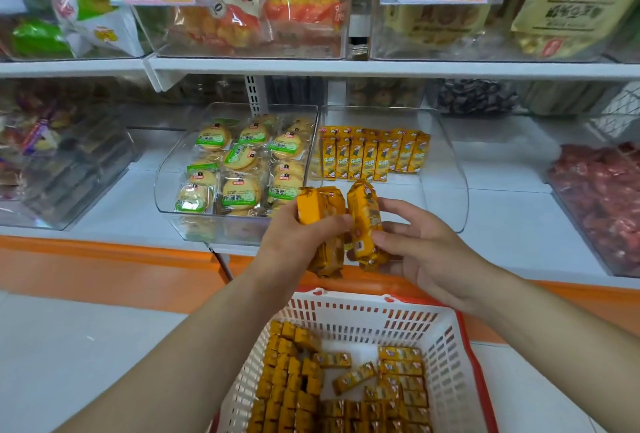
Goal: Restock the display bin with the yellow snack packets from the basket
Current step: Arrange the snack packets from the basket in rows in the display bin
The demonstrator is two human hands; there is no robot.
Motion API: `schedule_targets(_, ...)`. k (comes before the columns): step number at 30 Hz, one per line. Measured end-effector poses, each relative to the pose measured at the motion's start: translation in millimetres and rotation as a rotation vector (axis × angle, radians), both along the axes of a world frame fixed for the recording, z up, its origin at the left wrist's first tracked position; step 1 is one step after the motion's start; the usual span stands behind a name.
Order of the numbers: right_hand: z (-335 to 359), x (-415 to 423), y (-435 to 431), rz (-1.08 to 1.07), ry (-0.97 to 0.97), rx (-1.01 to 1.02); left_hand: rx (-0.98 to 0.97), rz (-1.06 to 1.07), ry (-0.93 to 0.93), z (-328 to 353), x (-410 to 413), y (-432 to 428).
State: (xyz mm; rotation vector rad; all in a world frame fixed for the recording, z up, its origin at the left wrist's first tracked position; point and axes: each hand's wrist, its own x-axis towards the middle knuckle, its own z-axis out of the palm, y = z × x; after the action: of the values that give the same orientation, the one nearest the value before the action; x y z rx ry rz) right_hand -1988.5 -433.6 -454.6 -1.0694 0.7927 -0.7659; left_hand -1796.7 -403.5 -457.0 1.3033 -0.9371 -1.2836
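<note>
In the middle of the frame, just above the basket's far rim, my left grip (294, 242) is clenched round a bundle of yellow foil-wrapped snack packets (313, 206). My right grip (426, 252) pinches one more yellow packet (363, 218) between thumb and fingers, touching the bundle's side. I judge the two meet there so a single packet can be peeled off and set down alone. The held packets stand nearly upright, long axes running up the frame, tops leaning slightly left, upper ends toward the shelf.

Above them, at centre right, the clear curved-front plastic display bin (450, 162) holds a row of the same packets (370, 155) along its back. They stand on end, printed faces toward me, with room in front. Holding mine upright suits that, I think: they can slot in as the next row.

At the bottom of the frame, the white perforated plastic basket with a red rim (346, 315) carries most of the stock. It is packed on end at left, stacked flat at right, and a few lie askew between. Left of the display bin, touching it, sits a clear bin of round green-labelled biscuits (239, 162).
</note>
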Motion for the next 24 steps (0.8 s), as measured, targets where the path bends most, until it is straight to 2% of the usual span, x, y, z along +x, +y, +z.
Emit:
schedule_targets(6, -0.8, 2.3, -3.1, -0.020, 0.169, -0.135, -0.049, 0.046, -0.012, 1.8, 1.1, -1.9)
schedule_targets(9, -0.5, 0.8, -8.8, -0.070, 0.170, -0.146, -0.114, 0.067, -0.050, 4.3, 6.0, -3.2)
schedule_targets(12, 6.3, -6.2, -16.1, -0.150, 0.204, -0.234, -0.137, 0.071, -0.118, 6.4, 12.9, -4.9)
schedule_targets(18, 19.4, -26.9, -56.4, -0.366, 0.435, -0.430, -0.129, 0.051, -0.252, 8.1, 20.1, -9.1)
schedule_targets(21, 22.6, -32.3, -94.4, -0.338, 0.649, -0.551, -0.133, 0.049, -0.270, 8.7, 24.2, -13.3)
schedule_targets(24, 26.1, -33.3, -139.9, -0.287, 1.021, -0.749, -0.146, 0.047, -0.289, 6.4, 27.8, -17.6)
